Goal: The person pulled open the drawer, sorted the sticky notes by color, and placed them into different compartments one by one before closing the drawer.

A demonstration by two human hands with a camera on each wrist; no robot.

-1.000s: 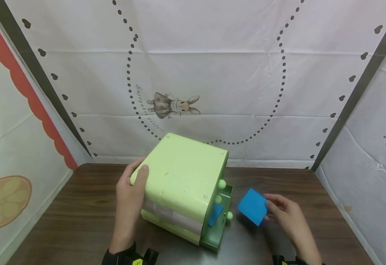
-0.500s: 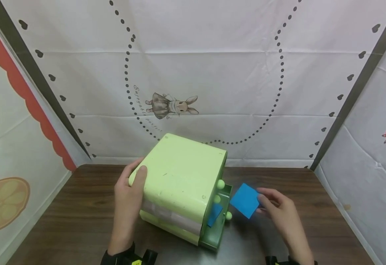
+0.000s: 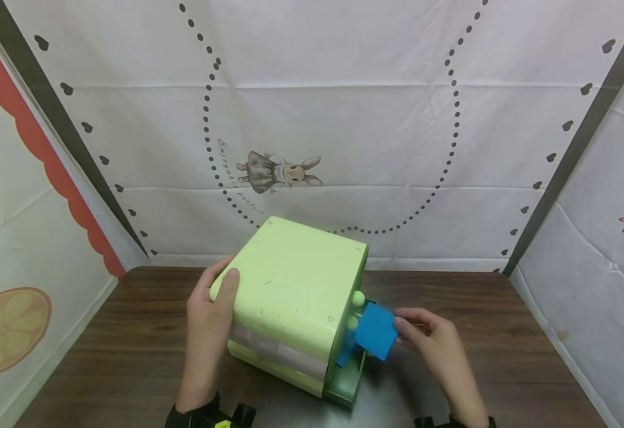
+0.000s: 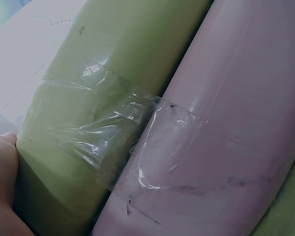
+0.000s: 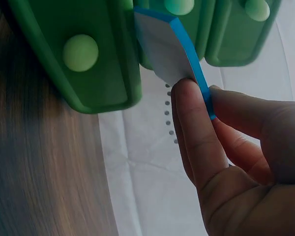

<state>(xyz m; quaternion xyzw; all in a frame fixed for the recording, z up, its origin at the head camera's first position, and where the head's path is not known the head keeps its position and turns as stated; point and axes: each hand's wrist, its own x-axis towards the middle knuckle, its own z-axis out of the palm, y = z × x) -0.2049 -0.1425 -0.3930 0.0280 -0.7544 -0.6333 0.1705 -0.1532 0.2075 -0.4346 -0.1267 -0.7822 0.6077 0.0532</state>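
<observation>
A light-green desktop drawer box stands at an angle on the table. My left hand grips its left side, thumb on top; its other fingers are mostly hidden. The dark-green bottom drawer is pulled out on the right, with a blue piece inside, partly covered. My right hand pinches a blue sticky note pad by its right edge and holds it over the open drawer. In the right wrist view, the pad shows a pale underside, close beside the drawer front.
Round pale-green knobs stick out from the drawer fronts. Clear tape crosses the box's side onto a pale pinkish panel. The dark wood table meets printed white cloth walls at the back and sides.
My right hand has moved left with the sticky note pad, from beside the drawer to over it. My left hand and the box keep their place.
</observation>
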